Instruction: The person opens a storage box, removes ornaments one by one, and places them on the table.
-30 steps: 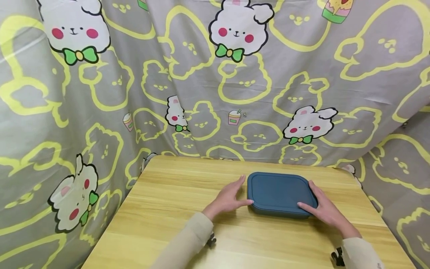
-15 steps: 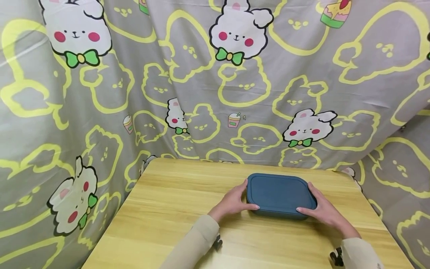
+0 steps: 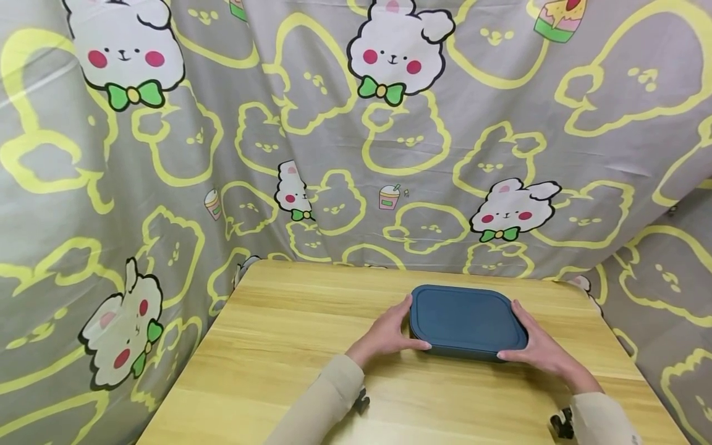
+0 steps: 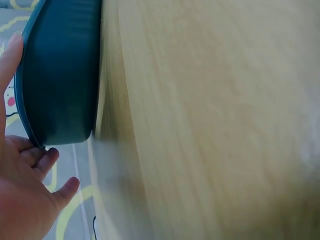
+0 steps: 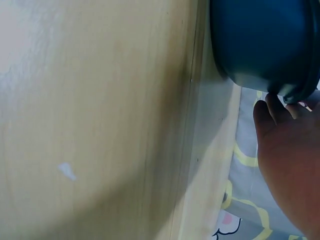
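On the tabletop, right of the middle, lies a dark blue lidded lunch box [image 3: 467, 318], its lid on. My left hand [image 3: 386, 330] holds its left end, thumb along the near edge and fingers at the left side. At the opposite end my right hand [image 3: 539, 346] grips the right side, its thumb at the near right corner. The left wrist view has the lunch box wall [image 4: 62, 70] upper left, with fingertips [image 4: 47, 160] by the rim. In the right wrist view, fingers reach the rim of the lunch box [image 5: 265, 42]; the thumb cannot be seen there.
A light wooden table [image 3: 267, 346] spreads under both arms. Grey curtains [image 3: 328, 130] printed with rabbits and yellow outlines hang behind it and at both sides. Small black fittings [image 3: 562, 423] show at the cuffs. A pale mark [image 5: 66, 171] lies on the wood.
My left hand has moved right and now touches the lunch box. My right thumb has slid off the lid top to the near edge. The lunch box has hardly moved.
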Available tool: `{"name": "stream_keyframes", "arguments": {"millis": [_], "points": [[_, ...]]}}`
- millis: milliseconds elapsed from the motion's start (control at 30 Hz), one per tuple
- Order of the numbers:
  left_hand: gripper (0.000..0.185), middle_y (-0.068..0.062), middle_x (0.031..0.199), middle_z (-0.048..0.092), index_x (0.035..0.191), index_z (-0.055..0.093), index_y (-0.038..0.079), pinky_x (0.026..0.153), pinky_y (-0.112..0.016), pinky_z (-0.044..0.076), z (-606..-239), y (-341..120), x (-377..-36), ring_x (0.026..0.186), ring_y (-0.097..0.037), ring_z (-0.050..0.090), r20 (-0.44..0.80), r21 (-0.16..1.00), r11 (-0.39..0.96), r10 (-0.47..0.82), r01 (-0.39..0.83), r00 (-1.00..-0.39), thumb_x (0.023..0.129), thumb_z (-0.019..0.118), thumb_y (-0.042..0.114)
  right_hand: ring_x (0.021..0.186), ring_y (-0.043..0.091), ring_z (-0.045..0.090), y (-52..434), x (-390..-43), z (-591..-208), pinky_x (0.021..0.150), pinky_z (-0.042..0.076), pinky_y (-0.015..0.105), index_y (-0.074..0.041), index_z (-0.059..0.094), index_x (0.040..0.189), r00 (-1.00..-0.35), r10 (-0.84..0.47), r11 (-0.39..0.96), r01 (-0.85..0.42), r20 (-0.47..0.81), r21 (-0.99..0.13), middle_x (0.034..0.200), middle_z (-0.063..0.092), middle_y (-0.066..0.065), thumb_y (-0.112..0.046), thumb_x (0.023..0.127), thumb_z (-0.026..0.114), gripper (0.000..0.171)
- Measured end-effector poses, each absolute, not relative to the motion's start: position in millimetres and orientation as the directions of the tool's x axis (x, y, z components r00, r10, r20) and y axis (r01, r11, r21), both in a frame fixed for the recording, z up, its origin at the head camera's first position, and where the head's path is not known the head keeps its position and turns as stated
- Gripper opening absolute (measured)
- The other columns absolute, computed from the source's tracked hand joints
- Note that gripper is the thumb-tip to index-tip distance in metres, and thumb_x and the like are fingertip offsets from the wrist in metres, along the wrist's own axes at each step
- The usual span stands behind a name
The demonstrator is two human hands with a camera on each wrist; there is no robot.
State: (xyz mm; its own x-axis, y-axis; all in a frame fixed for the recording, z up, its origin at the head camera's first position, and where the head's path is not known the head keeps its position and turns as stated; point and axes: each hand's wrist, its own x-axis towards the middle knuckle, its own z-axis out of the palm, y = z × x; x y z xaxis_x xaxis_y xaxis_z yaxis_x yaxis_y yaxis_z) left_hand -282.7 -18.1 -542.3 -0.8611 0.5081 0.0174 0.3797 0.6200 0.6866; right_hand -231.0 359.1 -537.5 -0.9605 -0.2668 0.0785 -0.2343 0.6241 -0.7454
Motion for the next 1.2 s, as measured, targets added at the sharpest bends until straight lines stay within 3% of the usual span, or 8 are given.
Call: {"name": "stream_keyframes", "arguments": {"millis": [33, 100, 200, 300, 400, 500, 533, 1200], "points": [[0.122, 0.009, 0.173, 0.016, 0.168, 0.008, 0.026, 0.125, -0.05, 0.032, -542.9, -18.3, -282.4, 0.159, -0.022, 0.024, 0.015, 0.682, 0.625, 0.507, 0.38, -0.862, 0.079, 0.079, 0.07, 0.153, 0.059, 0.002, 359.2, -230.9, -538.3, 0.128, 0.009, 0.034, -0.003, 0.0, 0.166, -0.959, -0.27, 0.624, -0.243, 0.087, -0.743, 0.17, -0.002, 0.032, -0.023, 0.08, 0.089, 0.125], [0.123, 0.01, 0.173, 0.015, 0.168, 0.008, 0.026, 0.125, -0.05, 0.033, -544.3, -18.5, -282.2, 0.159, -0.022, 0.025, 0.016, 0.676, 0.63, 0.506, 0.382, -0.862, 0.078, 0.079, 0.07, 0.155, 0.055, 0.0, 359.2, -230.4, -539.2, 0.115, 0.004, 0.007, -0.001, 0.001, 0.166, -0.955, -0.277, 0.62, -0.261, 0.104, -0.74, 0.169, -0.002, 0.033, -0.022, 0.079, 0.089, 0.125], [0.121, 0.01, 0.173, 0.016, 0.168, 0.008, 0.026, 0.125, -0.05, 0.033, -544.3, -18.7, -282.4, 0.158, -0.023, 0.025, 0.027, 0.678, 0.625, 0.506, 0.388, -0.862, 0.079, 0.079, 0.069, 0.155, 0.052, -0.002, 359.1, -230.8, -539.1, 0.098, 0.002, -0.005, 0.0, 0.002, 0.165, -0.954, -0.275, 0.626, -0.273, 0.121, -0.73, 0.168, -0.002, 0.035, -0.023, 0.079, 0.09, 0.126], [0.12, 0.01, 0.173, 0.016, 0.168, 0.009, 0.026, 0.125, -0.05, 0.032, -544.0, -18.6, -282.7, 0.158, -0.023, 0.026, 0.037, 0.685, 0.616, 0.506, 0.39, -0.862, 0.08, 0.079, 0.068, 0.155, 0.054, -0.001, 359.1, -230.5, -537.0, 0.111, 0.0, 0.004, -0.002, 0.001, 0.166, -0.958, -0.268, 0.63, -0.254, 0.101, -0.734, 0.168, -0.002, 0.034, -0.024, 0.079, 0.09, 0.126], [0.119, 0.01, 0.173, 0.015, 0.168, 0.008, 0.026, 0.125, -0.05, 0.032, -544.3, -18.7, -282.9, 0.158, -0.024, 0.025, 0.036, 0.689, 0.611, 0.508, 0.39, -0.861, 0.081, 0.079, 0.067, 0.153, 0.06, 0.002, 359.2, -230.7, -536.3, 0.129, 0.006, 0.041, -0.004, -0.001, 0.166, -0.963, -0.26, 0.628, -0.228, 0.075, -0.745, 0.169, -0.004, 0.034, -0.024, 0.08, 0.09, 0.127], [0.119, 0.009, 0.173, 0.015, 0.168, 0.008, 0.026, 0.125, -0.051, 0.033, -545.2, -18.2, -282.8, 0.158, -0.025, 0.026, 0.041, 0.693, 0.605, 0.511, 0.393, -0.859, 0.081, 0.079, 0.066, 0.151, 0.062, 0.003, 359.2, -231.4, -536.3, 0.117, 0.013, 0.075, -0.005, -0.001, 0.166, -0.967, -0.248, 0.629, -0.213, 0.067, -0.748, 0.168, -0.002, 0.035, -0.024, 0.079, 0.09, 0.128], [0.119, 0.009, 0.173, 0.015, 0.168, 0.008, 0.026, 0.125, -0.05, 0.033, -545.3, -18.0, -282.9, 0.158, -0.024, 0.026, 0.042, 0.691, 0.606, 0.511, 0.394, -0.858, 0.082, 0.079, 0.066, 0.151, 0.063, 0.004, 359.4, -231.8, -536.1, 0.114, 0.015, 0.078, -0.005, 0.0, 0.166, -0.967, -0.245, 0.631, -0.212, 0.067, -0.747, 0.168, -0.002, 0.036, -0.025, 0.079, 0.09, 0.128], [0.119, 0.006, 0.172, 0.022, 0.167, 0.012, 0.023, 0.125, -0.048, 0.032, -545.5, -18.0, -290.4, 0.156, -0.027, 0.03, 0.09, 0.645, 0.623, 0.514, 0.443, -0.853, 0.08, 0.081, 0.065, 0.149, 0.065, 0.01, 356.9, -234.3, -533.3, 0.108, 0.021, 0.082, -0.006, 0.005, 0.167, -0.975, -0.211, 0.663, -0.193, 0.066, -0.723, 0.169, 0.003, 0.033, -0.029, 0.077, 0.092, 0.127]]}}
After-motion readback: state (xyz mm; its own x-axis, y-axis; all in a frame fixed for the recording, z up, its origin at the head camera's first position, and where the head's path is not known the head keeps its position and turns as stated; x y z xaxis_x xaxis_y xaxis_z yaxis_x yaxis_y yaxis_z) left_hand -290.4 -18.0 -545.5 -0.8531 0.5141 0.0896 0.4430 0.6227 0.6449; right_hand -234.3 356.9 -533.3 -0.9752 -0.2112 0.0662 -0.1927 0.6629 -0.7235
